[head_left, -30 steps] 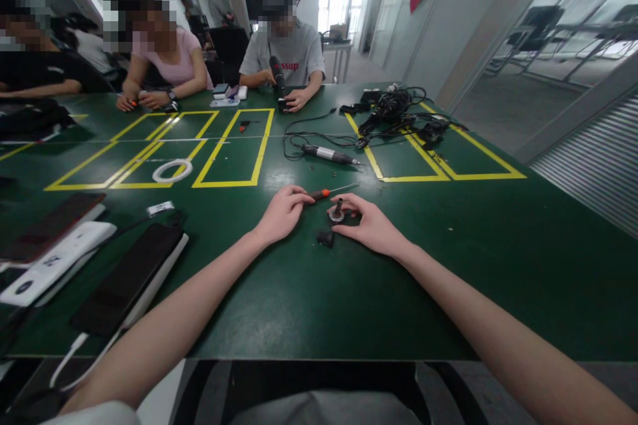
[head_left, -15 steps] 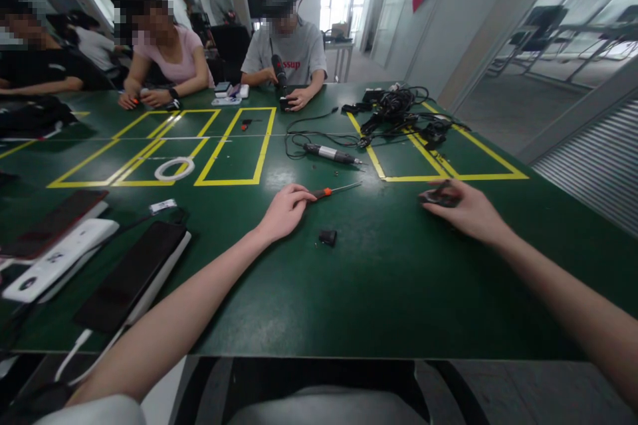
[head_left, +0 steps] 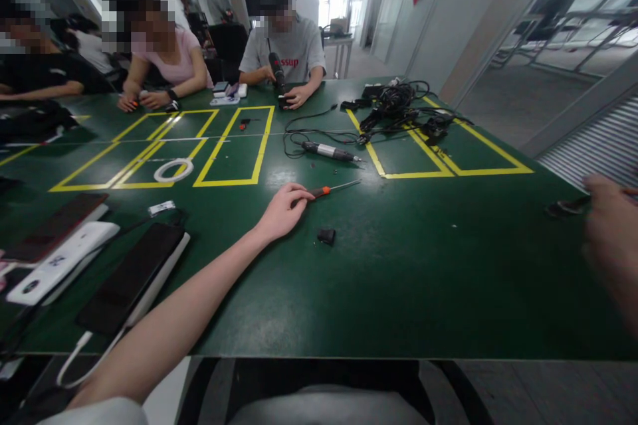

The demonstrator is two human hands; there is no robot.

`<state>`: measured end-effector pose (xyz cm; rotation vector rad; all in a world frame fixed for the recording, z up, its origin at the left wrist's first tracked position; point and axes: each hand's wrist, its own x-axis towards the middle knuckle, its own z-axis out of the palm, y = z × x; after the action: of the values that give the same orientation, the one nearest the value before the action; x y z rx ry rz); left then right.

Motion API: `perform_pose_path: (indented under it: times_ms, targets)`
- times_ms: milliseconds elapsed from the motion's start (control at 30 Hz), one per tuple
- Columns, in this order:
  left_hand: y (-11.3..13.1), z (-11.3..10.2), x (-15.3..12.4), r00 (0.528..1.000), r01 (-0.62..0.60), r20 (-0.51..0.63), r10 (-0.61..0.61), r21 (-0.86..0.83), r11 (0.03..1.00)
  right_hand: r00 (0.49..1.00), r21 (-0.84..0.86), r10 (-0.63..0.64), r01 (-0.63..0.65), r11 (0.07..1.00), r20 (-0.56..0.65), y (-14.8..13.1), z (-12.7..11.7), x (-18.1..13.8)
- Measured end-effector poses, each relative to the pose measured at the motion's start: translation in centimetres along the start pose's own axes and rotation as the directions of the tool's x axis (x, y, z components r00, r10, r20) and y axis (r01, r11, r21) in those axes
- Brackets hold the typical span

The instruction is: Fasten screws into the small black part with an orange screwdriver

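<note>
My left hand rests on the green table, its fingers closed over the handle of a screwdriver. The screwdriver has an orange collar, and its thin shaft points right. Just below that hand lies a small black plastic piece, with tiny bits beside it. At the far right, partly cut off by the frame, my right hand is smeared by motion. A small dark part shows at its fingertips, seemingly pinched there; its exact kind is unclear.
Beyond my left hand lies a corded electric screwdriver. Tangled black cables are piled at the back right. A white ring, a phone and a power strip are on the left. Co-workers sit across the table.
My right hand has swung far to the right, toward the table's side edge, and the dark part is over there too. My left hand and the screwdriver stay put.
</note>
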<state>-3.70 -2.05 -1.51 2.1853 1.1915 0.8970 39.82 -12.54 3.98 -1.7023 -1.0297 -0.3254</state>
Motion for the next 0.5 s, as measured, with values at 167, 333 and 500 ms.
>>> perform_pose_path:
  times_ms: [167,333,500]
  targets:
    - [0.0,-0.1,0.0,1.000,0.003,-0.001,-0.003,0.005,1.000,0.504,0.437,-0.508,0.261,0.861,0.699,-11.9,4.9,-7.0]
    - [-0.1,0.1,0.0,1.000,-0.027,-0.001,0.027,0.011,1.000,0.061,0.458,-0.533,0.433,0.776,0.844,-17.8,10.1,-10.8]
    - [-0.1,0.4,-0.1,1.000,-0.031,-0.001,0.031,0.012,0.999,-0.005,0.451,-0.467,0.274,0.850,0.884,-16.9,10.9,-9.5]
